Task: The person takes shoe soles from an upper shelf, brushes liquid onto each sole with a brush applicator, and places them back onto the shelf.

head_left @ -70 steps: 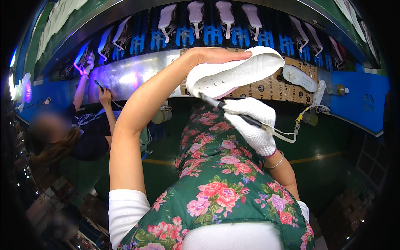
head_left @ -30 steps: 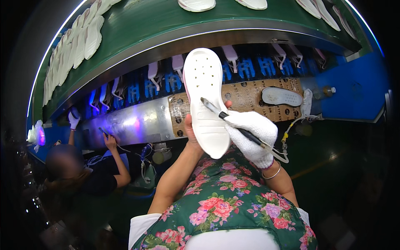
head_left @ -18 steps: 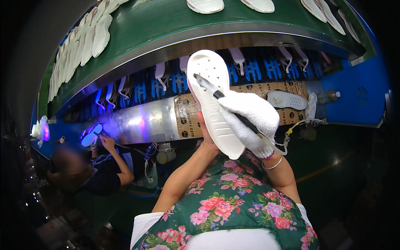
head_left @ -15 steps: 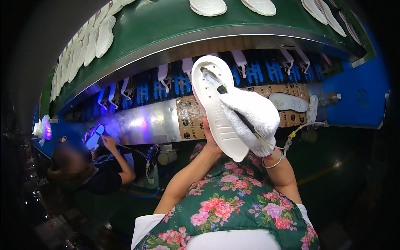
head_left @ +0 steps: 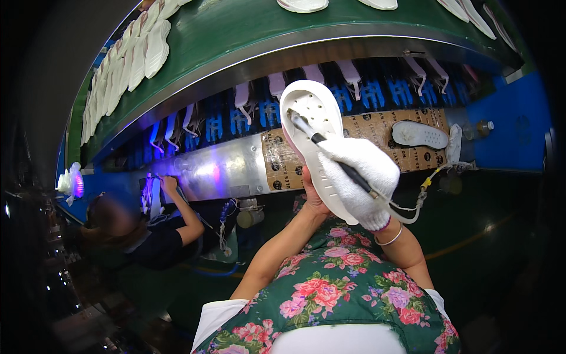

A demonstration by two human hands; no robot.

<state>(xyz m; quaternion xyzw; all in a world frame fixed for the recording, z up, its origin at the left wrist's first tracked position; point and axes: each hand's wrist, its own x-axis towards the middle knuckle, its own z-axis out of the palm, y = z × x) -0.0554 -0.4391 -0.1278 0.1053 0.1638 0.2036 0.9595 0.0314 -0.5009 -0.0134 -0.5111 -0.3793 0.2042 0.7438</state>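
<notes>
A person in a floral apron (head_left: 321,289) works at a metal desk (head_left: 236,162), both forearms rising from the lower edge. The bare left hand (head_left: 315,194) reaches up and forward, its grip closed around the narrow middle of one white sole (head_left: 318,159), thumb along the left edge. The sole is raised between apron and desk, its holed end pointing away. The right hand (head_left: 361,180), in a white knit glove, angles inward over the sole's right side, its grip pinching one brush (head_left: 352,176) by the dark handle; the bristles meet the inside left edge of the holed end. One pale tube (head_left: 410,209) trails from the handle, and one bangle (head_left: 389,237) circles that wrist.

One grey-white sole (head_left: 420,134) lies on a cardboard sheet (head_left: 280,168), with one capped bottle (head_left: 480,129) to its right. Two soles (head_left: 302,5) on the green shelf (head_left: 247,35) are cut off by the upper edge. More overlap at upper left, too crowded to count.

The glove covers part of the held sole, and the left fingers behind it are hidden. At left, a co-worker (head_left: 159,245) handles what appears to be another shoe part (head_left: 154,193), hard to make out under violet light.
</notes>
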